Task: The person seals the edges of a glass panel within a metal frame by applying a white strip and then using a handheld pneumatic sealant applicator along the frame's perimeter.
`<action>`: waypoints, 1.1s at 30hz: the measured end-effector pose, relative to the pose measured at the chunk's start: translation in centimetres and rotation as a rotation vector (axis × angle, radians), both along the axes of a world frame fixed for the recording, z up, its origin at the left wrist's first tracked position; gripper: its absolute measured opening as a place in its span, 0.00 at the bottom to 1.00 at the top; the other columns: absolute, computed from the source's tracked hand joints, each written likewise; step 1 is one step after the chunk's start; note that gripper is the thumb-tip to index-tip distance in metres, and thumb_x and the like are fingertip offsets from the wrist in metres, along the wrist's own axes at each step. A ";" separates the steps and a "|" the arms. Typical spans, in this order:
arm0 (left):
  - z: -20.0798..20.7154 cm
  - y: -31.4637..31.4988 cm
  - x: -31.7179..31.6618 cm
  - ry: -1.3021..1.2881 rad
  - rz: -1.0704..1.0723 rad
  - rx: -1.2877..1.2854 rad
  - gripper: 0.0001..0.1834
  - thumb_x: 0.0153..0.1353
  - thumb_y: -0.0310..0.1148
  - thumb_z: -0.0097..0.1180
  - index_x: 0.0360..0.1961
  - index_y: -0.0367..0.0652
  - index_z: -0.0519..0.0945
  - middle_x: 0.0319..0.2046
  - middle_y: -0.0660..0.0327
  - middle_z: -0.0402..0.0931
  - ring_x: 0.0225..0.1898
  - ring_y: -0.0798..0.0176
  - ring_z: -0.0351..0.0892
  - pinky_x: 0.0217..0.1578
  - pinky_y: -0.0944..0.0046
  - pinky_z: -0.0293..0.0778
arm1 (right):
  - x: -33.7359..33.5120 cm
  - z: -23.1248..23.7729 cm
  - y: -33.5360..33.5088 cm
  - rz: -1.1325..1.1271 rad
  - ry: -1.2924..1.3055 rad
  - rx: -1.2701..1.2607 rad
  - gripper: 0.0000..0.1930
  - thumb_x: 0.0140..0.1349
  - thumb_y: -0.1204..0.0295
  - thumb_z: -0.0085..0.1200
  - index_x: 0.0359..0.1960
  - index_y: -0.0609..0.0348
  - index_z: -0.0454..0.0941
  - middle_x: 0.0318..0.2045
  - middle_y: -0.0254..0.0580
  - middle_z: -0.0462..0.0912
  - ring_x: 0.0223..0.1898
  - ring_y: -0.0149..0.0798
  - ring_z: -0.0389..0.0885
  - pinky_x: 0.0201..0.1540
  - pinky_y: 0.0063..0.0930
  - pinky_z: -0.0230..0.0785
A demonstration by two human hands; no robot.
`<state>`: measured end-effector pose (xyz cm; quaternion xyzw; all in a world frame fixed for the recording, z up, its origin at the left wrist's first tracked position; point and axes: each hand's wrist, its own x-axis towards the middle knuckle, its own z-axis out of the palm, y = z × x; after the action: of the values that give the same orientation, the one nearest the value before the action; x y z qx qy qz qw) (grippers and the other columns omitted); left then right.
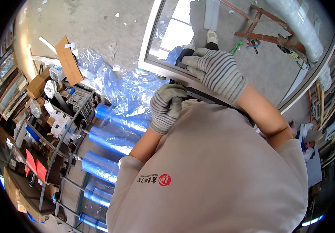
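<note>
A large glazed window frame (163, 70) with a pale grey border stands right in front of my body. Both hands wear white work gloves with dark stripes. My right hand (218, 73) lies across the near rail, its fingers bent over the frame. Close beside it, at the rail's near side, my left hand (166, 108) is curled closed; what its fingers hold is hidden. A dark metal strip (206, 97) runs along the near edge between the hands and my shirt. Through the glass, light-coloured shoes (212, 37) show.
Rolls of blue plastic film (101, 161) lie on a rack at left, with loose film (124, 87) beyond. A cluttered metal cart (54, 155) holds a grey crate (81, 101) and boxes. A rust-coloured stand (270, 38) and a wrapped long bundle (305, 29) are at far right.
</note>
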<state>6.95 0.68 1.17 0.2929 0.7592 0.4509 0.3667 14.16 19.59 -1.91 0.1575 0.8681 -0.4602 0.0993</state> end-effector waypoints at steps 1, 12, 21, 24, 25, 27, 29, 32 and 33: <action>-0.1 -0.2 0.0 -0.055 0.136 -0.052 0.05 0.56 0.19 0.54 0.32 0.41 0.80 0.32 0.59 0.79 0.33 0.62 0.78 0.36 0.66 0.73 | -0.5 0.0 0.0 0.001 -0.006 -0.004 0.10 0.58 0.68 0.55 0.40 0.50 0.82 0.35 0.40 0.81 0.33 0.45 0.81 0.36 0.34 0.74; -2.0 -0.2 0.3 0.136 0.175 -0.256 0.03 0.58 0.24 0.60 0.33 0.37 0.81 0.29 0.57 0.80 0.31 0.64 0.77 0.38 0.66 0.73 | -3.8 -0.2 1.1 0.313 -0.143 0.029 0.09 0.60 0.66 0.52 0.37 0.52 0.81 0.29 0.38 0.80 0.30 0.43 0.81 0.34 0.36 0.73; -1.9 0.4 0.4 0.222 0.142 -0.263 0.05 0.55 0.23 0.62 0.33 0.38 0.79 0.32 0.55 0.79 0.32 0.60 0.77 0.38 0.64 0.73 | -3.7 -0.2 1.2 0.297 -0.034 0.060 0.06 0.57 0.68 0.54 0.34 0.52 0.80 0.28 0.38 0.79 0.30 0.44 0.81 0.32 0.35 0.73; -2.3 0.1 0.6 0.262 0.144 -0.221 0.05 0.55 0.23 0.62 0.33 0.38 0.79 0.32 0.55 0.79 0.32 0.60 0.77 0.38 0.64 0.73 | -3.7 -0.1 1.7 0.341 -0.056 0.065 0.06 0.56 0.68 0.53 0.33 0.52 0.79 0.28 0.39 0.79 0.30 0.44 0.81 0.31 0.36 0.73; -2.1 0.1 0.8 0.266 0.153 -0.225 0.05 0.55 0.23 0.62 0.33 0.38 0.79 0.32 0.55 0.79 0.32 0.60 0.77 0.38 0.64 0.73 | -3.9 0.0 2.0 0.389 -0.079 0.059 0.06 0.57 0.68 0.53 0.33 0.52 0.79 0.28 0.38 0.79 0.30 0.44 0.81 0.30 0.36 0.73; -2.0 0.2 0.7 0.274 0.141 -0.238 0.05 0.55 0.23 0.62 0.33 0.38 0.78 0.32 0.55 0.79 0.32 0.59 0.77 0.38 0.64 0.73 | -4.0 0.0 2.1 0.426 -0.108 0.055 0.06 0.58 0.68 0.52 0.33 0.52 0.79 0.29 0.38 0.79 0.30 0.44 0.81 0.30 0.36 0.73; -2.3 0.4 0.4 0.269 0.121 -0.223 0.05 0.55 0.23 0.62 0.33 0.38 0.78 0.32 0.55 0.79 0.32 0.59 0.77 0.37 0.64 0.73 | -3.9 -0.4 1.9 0.335 -0.029 0.078 0.06 0.58 0.68 0.50 0.33 0.52 0.79 0.29 0.38 0.79 0.30 0.44 0.81 0.29 0.36 0.73; -1.9 0.1 1.0 0.308 0.155 -0.235 0.05 0.55 0.23 0.62 0.32 0.38 0.78 0.31 0.55 0.79 0.32 0.59 0.77 0.37 0.64 0.72 | -4.1 0.0 1.5 0.404 -0.025 0.085 0.06 0.58 0.68 0.51 0.33 0.52 0.79 0.29 0.38 0.79 0.29 0.43 0.81 0.30 0.35 0.73; -2.1 0.2 0.9 0.328 0.144 -0.227 0.05 0.56 0.23 0.62 0.32 0.38 0.78 0.31 0.55 0.79 0.31 0.59 0.77 0.37 0.64 0.72 | -4.1 -0.1 1.7 0.394 -0.030 0.086 0.06 0.58 0.68 0.51 0.33 0.52 0.79 0.29 0.38 0.79 0.29 0.43 0.81 0.30 0.35 0.73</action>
<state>7.83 0.89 -0.96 0.2642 0.8736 0.3339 0.2358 10.10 21.25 -2.04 -0.0045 0.8995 -0.3916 0.1937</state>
